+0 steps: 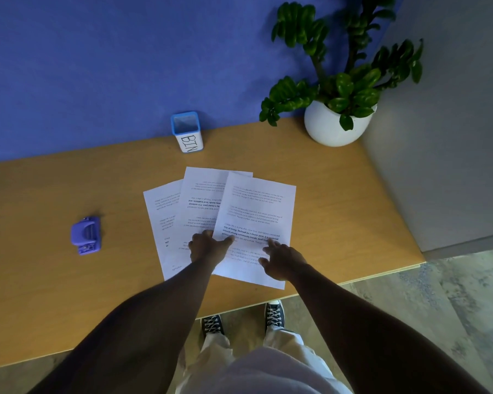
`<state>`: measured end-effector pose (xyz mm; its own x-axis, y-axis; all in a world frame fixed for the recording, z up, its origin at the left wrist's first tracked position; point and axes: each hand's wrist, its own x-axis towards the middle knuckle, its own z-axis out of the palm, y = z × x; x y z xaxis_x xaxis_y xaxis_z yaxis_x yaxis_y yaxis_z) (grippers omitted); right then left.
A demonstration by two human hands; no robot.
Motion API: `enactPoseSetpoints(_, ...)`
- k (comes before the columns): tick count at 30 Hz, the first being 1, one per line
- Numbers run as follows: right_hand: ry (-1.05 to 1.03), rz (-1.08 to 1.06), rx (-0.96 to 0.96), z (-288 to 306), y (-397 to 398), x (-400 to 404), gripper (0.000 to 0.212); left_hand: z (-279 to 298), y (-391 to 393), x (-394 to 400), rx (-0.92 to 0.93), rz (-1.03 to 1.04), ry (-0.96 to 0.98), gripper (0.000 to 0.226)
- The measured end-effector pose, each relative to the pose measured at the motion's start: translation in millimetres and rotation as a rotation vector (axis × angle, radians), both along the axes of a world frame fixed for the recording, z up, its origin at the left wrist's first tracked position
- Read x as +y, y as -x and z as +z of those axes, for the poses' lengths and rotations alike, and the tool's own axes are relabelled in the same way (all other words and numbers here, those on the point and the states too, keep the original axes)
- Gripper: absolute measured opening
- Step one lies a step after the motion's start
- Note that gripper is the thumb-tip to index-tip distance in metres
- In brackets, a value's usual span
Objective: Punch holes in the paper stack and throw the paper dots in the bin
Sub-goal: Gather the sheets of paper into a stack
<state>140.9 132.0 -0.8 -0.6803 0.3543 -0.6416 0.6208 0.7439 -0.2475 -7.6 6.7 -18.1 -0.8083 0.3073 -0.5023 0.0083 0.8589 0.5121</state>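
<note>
Three printed white sheets (254, 206) lie fanned out and overlapping on the wooden table (40, 194). My left hand (208, 245) rests on the middle sheet, its thumb touching the left edge of the rightmost sheet. My right hand (282, 260) lies flat on the lower part of the rightmost sheet, fingers spread. A purple hole punch (86, 236) sits on the table well to the left of the papers, untouched. A small blue-rimmed white container marked "BIN" (187, 132) stands upright behind the papers, against the blue wall.
A green plant in a round white pot (333, 126) stands at the table's back right corner. A grey wall (453, 137) bounds the table on the right. The table's front edge runs just above my shoes (273, 314) on the floor.
</note>
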Motion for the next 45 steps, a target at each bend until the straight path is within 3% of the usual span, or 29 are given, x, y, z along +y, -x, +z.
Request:
enactPoseSetpoints(4, 0.012, -0.048, 0.029, 4.9, 0.3, 2.0, 0.051, 1.7, -0.3, 2.9, -0.102, 0.047, -0.118, 0.050)
enactPoseSetpoints(8, 0.032, -0.308, 0.162, 9.0, 2.1, 5.9, 0.051, 3.7, -2.7, 6.2, -0.131, 0.015, -0.176, 0.029)
enactPoseSetpoints(14, -0.012, -0.844, 0.349, 14.5, 11.5, 25.7, 0.063, 3.7, 6.6, 3.6, -0.352, 0.151, -0.332, 0.026)
enactPoseSetpoints(17, 0.082, -1.088, 0.384, 14.7, 15.0, 37.4, 0.071, 4.5, 11.6, -0.7, -0.494, 0.181, -0.415, 0.030)
enactPoseSetpoints(20, 0.239, -1.246, 0.439, 16.4, 18.7, 42.4, 0.052, 7.7, 13.9, -4.7, -0.525, 0.162, -0.458, 0.028)
enactPoseSetpoints(22, 0.291, -1.266, 0.475, 16.5, 21.1, 42.8, 0.029, 11.1, 14.5, -7.1, -0.510, 0.152, -0.464, 0.023)
enactPoseSetpoints(24, 0.308, -1.265, 0.482, 16.6, 21.5, 42.6, 0.022, 13.1, 16.7, -8.4, -0.485, 0.163, -0.458, 0.021)
enactPoseSetpoints(27, 0.292, -1.250, 0.477, 17.2, 20.4, 43.0, 0.022, 8.2, 26.9, -10.8, -0.406, 0.256, -0.429, 0.024)
enactPoseSetpoints(30, 0.251, -1.251, 0.468, 17.6, 17.7, 44.7, 0.028, 0.5, 40.3, -18.6, -0.169, 0.304, -0.272, 0.029)
enactPoseSetpoints(34, 0.199, -1.261, 0.445, 16.9, 13.6, 46.8, 0.032, -4.5, 51.2, -29.9, 0.077, 0.359, -0.054, 0.059)
enactPoseSetpoints(39, 0.155, -1.306, 0.438, 15.3, 12.6, 46.8, 0.035, -7.9, 60.6, -37.8, 0.069, 0.362, 0.205, 0.098)
enactPoseSetpoints(45, 0.138, -1.298, 0.416, 11.9, 12.8, 49.1, 0.036, -13.0, 63.8, -43.1, 0.108, 0.250, 0.269, 0.106)
